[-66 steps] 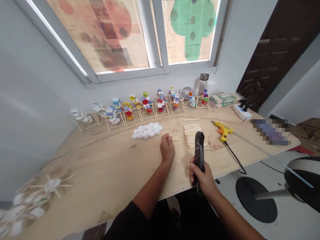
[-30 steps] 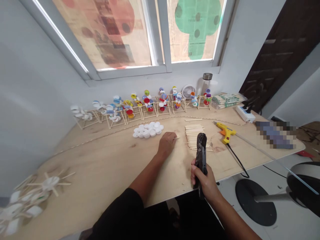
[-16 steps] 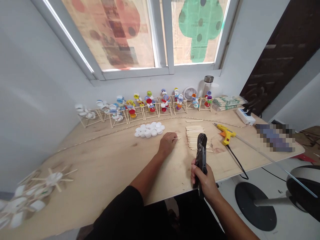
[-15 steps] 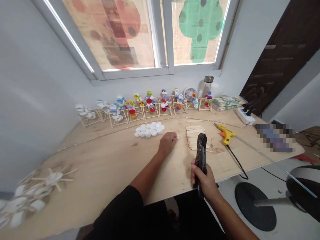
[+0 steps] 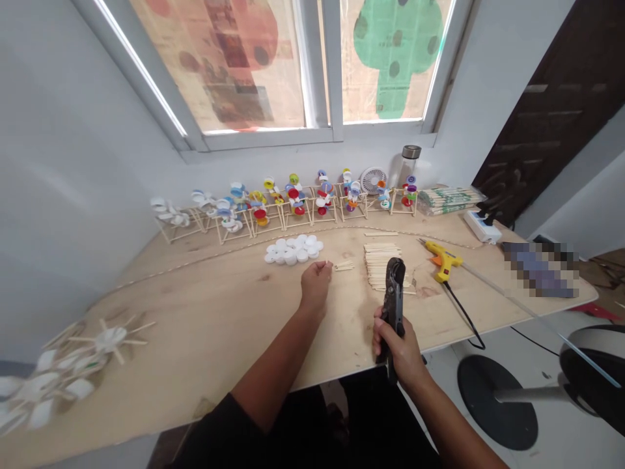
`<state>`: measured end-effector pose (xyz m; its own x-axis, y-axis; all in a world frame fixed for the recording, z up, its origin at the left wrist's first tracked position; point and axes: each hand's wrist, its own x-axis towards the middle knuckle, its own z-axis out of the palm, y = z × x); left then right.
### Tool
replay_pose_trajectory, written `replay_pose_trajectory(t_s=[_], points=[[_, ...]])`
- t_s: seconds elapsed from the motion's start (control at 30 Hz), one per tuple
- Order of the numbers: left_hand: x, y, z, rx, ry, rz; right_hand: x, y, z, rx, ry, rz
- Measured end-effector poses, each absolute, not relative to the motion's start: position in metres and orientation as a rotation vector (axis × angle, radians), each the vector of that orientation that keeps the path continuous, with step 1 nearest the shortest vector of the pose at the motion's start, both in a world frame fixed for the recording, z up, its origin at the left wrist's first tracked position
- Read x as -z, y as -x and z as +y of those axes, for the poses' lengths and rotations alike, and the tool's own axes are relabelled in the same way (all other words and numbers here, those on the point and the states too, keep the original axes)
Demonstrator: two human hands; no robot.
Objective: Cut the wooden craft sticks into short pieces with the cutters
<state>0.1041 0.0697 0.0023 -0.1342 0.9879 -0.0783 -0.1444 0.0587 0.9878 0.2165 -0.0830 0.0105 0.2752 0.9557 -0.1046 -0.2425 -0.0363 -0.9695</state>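
Note:
My left hand (image 5: 316, 284) rests on the plywood table (image 5: 209, 326) with its fingers pinched together; a tiny pale bit shows at the fingertips, too small to name. A few short wooden sticks (image 5: 344, 266) lie just right of it, apart from the hand. My right hand (image 5: 398, 344) is closed round the handles of black cutting pliers (image 5: 393, 290), whose jaws point away from me, over the near edge of a pile of wooden sticks (image 5: 382, 263). White bottle caps (image 5: 294, 249) are heaped beyond the left hand.
Several stick frames with coloured caps (image 5: 288, 202) line the back wall, beside a small fan (image 5: 373, 179) and a bottle (image 5: 410, 163). At the right lie a yellow glue gun (image 5: 442, 258) with its cord, a stick pack (image 5: 446, 197) and a power strip (image 5: 481, 227). White cap wheels (image 5: 110, 339) sit far left.
My left hand has drawn back to the left from the short sticks, which now lie bare on the table. The right hand still holds the pliers in about the same place.

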Motion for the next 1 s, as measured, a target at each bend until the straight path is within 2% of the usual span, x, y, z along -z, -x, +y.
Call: replay_pose_trajectory(t_s=[0.43,1.0], points=[[-0.021,-0.115,0.065,-1.250,-0.747,1.141,-0.011,-0.216,-0.082,-1.143,1.198,-0.790],[-0.019,-0.119,0.078,-1.211,-0.821,1.199,-0.010,-0.217,-0.082,-1.133,1.218,-0.793]])
